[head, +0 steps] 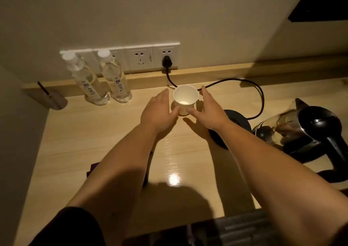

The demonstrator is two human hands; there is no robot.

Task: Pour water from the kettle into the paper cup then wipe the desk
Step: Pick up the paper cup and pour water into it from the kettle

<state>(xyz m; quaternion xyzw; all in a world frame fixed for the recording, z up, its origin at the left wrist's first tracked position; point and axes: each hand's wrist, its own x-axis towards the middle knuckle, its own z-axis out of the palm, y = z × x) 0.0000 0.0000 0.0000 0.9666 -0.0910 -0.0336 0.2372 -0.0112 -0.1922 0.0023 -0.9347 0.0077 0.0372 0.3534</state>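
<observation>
A white paper cup (185,97) stands upright on the light wooden desk (94,133) near the back wall. My left hand (160,112) and my right hand (209,110) flank it with fingers stretched forward, and both thumbs touch the cup's lower wall. The steel kettle (301,133) with its black lid and handle stands off its base at the right, apart from both hands. A dark purple cloth (93,168) peeks out from under my left forearm.
The kettle's round black base (238,121) lies under my right wrist, and its cord (261,97) loops to a wall socket (166,61). Two water bottles (105,80) stand at the back left beside a grey holder (54,99). The desk's front edge is below my elbows.
</observation>
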